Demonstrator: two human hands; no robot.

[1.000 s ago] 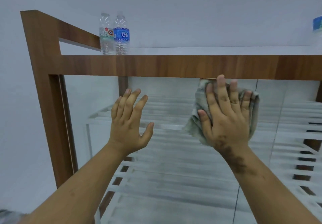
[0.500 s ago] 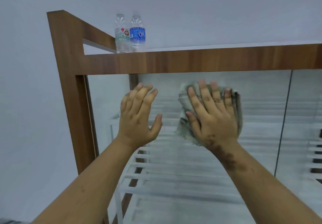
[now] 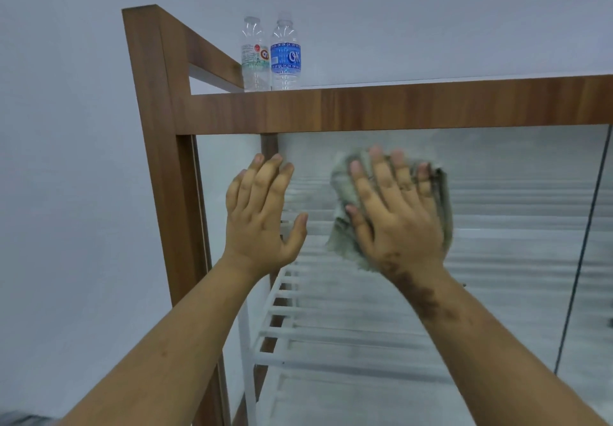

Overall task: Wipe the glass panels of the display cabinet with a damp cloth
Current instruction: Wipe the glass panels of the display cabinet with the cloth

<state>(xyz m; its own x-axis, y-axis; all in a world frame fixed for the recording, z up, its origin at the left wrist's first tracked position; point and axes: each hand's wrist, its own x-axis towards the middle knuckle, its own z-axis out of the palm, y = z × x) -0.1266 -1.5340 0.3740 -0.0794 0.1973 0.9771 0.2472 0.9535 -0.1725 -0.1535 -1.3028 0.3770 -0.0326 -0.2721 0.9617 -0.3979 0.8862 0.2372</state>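
Bare arms [image 3: 172,352], dark-smudged right hand [image 3: 398,220]

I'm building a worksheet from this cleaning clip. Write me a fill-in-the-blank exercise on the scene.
1. The right hand presses a ____ flat against the glass panel.
2. The left hand, fingers straight, holds ____.
3. ____ water bottles stand on top of the cabinet.
Missing words: cloth; nothing; two.

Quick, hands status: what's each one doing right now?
Left hand: open, holding nothing.
Right hand: open, flat fingers pressing the cloth on the glass.
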